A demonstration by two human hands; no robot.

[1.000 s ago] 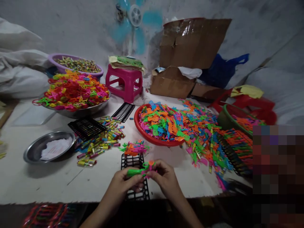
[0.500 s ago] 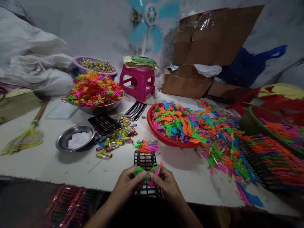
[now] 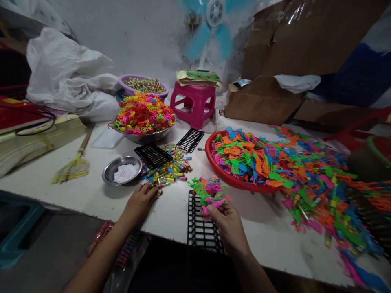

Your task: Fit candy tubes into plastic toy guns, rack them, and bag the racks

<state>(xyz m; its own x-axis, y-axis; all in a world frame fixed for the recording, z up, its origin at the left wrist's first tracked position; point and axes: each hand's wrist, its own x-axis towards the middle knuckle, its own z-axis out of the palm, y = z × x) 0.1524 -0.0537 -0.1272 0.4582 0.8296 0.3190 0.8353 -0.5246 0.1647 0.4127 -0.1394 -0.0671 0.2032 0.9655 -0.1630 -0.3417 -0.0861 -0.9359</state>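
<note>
My left hand (image 3: pixel 141 200) reaches out to the near end of a heap of small coloured tubes (image 3: pixel 167 167) on the white table (image 3: pixel 76 195); its fingers curl down onto them, and what they grip is hidden. My right hand (image 3: pixel 225 221) is closed on a pink plastic toy piece (image 3: pixel 214 203) and holds it over a black grid tray (image 3: pixel 200 226). A small pile of coloured plastic pieces (image 3: pixel 207 188) lies on the far end of that tray.
A red bowl (image 3: pixel 221 173) of coloured plastic parts spills rightward over the table. A steel bowl (image 3: pixel 122 170), two black grids (image 3: pixel 152 154), a metal basin of loops (image 3: pixel 142 116), a pink stool (image 3: pixel 194 101), cardboard boxes (image 3: pixel 262 99) and a fan (image 3: pixel 214 16) stand behind.
My left hand let go of the toy piece and moved left to the coloured tubes. My right hand keeps the piece. The view swung to the left.
</note>
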